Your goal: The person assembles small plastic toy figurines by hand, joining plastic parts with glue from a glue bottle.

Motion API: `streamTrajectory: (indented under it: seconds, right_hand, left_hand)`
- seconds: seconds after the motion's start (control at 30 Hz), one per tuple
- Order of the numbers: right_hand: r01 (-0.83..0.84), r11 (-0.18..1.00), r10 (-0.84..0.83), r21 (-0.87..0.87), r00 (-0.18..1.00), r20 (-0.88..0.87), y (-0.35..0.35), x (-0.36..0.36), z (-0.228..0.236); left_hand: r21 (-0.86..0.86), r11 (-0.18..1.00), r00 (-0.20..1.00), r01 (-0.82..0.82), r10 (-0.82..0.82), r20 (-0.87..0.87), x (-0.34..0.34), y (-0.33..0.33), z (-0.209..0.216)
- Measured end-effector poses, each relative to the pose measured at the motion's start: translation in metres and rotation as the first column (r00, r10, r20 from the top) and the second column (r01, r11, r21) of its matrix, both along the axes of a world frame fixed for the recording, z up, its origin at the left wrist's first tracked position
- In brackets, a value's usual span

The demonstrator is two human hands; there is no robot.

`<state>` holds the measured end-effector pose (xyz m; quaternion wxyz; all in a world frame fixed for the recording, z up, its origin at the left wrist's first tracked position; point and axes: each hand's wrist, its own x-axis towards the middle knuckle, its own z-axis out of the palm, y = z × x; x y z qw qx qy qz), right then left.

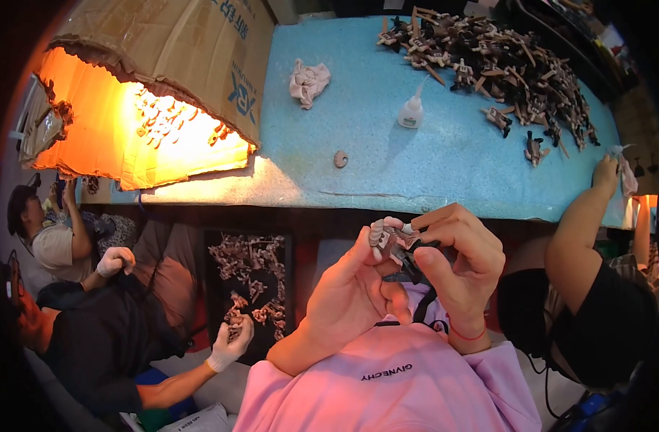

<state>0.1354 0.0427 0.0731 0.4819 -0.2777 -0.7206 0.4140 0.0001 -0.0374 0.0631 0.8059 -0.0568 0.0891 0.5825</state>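
A small toy figure in grey, brown and black is held up in front of my chest, between both hands. My left hand is closed on its left side, thumb and fingertips gripping near a ridged pale grey part. From the other side my right hand pinches the figure with bent fingers and thumb, close to its dark parts. The fingers hide much of the figure. On the table beyond are a small white squeeze bottle, a small round grey-brown piece and a crumpled whitish cloth.
A large pile of similar figures covers the far right of the blue tabletop. At left stands a torn cardboard box, brightly lit inside. A co-worker's gloved hand works over a dark tray; another person's arm reaches in from the right.
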Motion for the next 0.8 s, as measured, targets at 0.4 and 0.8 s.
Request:
streamTrajectory:
  seconds: [0.4,0.8]
  right_hand:
    - [-0.064,0.994,0.065,0.093,0.998,0.0,-0.004,0.004,0.0]
    - [-0.017,0.998,0.015,-0.053,0.999,-0.039,-0.01,0.0,0.004]
  left_hand:
    - [0.032,0.996,0.971,-0.079,0.084,-0.224,-0.002,-0.008,0.001]
    - [0.1,0.994,0.988,-0.037,0.051,-0.146,-0.004,-0.005,0.001]
